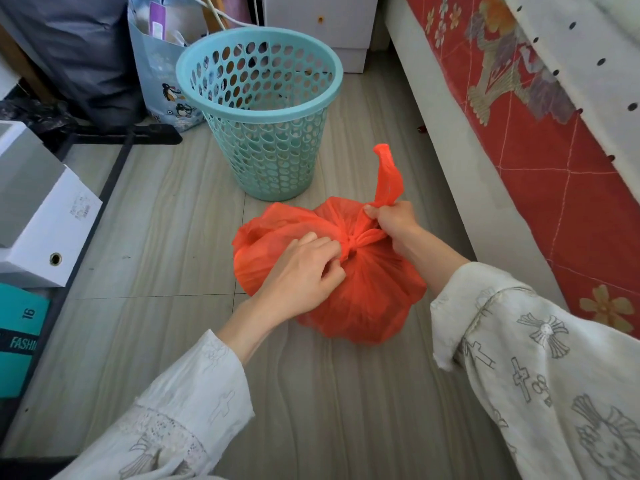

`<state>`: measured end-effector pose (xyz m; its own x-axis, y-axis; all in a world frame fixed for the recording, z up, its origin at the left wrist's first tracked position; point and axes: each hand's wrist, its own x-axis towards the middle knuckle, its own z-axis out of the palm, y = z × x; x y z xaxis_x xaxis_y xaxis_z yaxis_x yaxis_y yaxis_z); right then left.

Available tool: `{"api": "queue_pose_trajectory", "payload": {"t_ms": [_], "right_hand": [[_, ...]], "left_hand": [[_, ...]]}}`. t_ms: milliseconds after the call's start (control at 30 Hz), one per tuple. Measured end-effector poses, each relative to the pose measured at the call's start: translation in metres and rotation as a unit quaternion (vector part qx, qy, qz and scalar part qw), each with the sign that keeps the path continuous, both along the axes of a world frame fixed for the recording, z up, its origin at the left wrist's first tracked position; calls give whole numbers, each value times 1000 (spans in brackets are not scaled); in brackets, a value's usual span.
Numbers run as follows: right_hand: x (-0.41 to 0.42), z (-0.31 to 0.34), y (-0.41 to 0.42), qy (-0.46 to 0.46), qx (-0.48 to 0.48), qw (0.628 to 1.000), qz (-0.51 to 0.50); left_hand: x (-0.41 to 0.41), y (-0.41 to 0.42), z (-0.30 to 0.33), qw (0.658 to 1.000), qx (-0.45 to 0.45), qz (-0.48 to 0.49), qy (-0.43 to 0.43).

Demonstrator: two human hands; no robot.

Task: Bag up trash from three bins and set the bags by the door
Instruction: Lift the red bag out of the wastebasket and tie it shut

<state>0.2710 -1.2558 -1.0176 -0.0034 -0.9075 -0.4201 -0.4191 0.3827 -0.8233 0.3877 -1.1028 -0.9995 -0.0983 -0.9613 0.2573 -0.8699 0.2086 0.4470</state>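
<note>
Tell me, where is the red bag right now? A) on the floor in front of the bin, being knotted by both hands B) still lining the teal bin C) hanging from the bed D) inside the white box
A: the red bag sits on the floor in front of the teal bin, with the left hand and right hand gripping its twisted top at the knot.

I take the bin (259,109) as landmark. In front of it I see the red bag (332,282) on the floor (166,237), just short of touching its base, with both hands on the knot. Left of the bin, a paper bag (156,64) presses close and boxes (38,209) line that side. Right of it, the bed (519,133) walls the strip. Bare floor lies open front-left of the bin.
</note>
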Motion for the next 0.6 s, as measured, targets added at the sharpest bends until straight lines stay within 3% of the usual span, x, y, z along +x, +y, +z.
{"api": "queue_pose_trajectory", "payload": {"t_ms": [233, 367, 467, 600], "right_hand": [[-7, 9, 2, -7, 38, 999, 7], [-7, 27, 29, -52, 105, 993, 24], [-2, 54, 54, -83, 170, 981, 48], [-7, 121, 79, -48, 186, 973, 125]], "left_hand": [[16, 10, -14, 994, 70, 45, 77], [35, 19, -19, 978, 153, 100, 102], [34, 22, 2, 925, 226, 217, 214], [21, 30, 63, 833, 314, 311, 333]]}}
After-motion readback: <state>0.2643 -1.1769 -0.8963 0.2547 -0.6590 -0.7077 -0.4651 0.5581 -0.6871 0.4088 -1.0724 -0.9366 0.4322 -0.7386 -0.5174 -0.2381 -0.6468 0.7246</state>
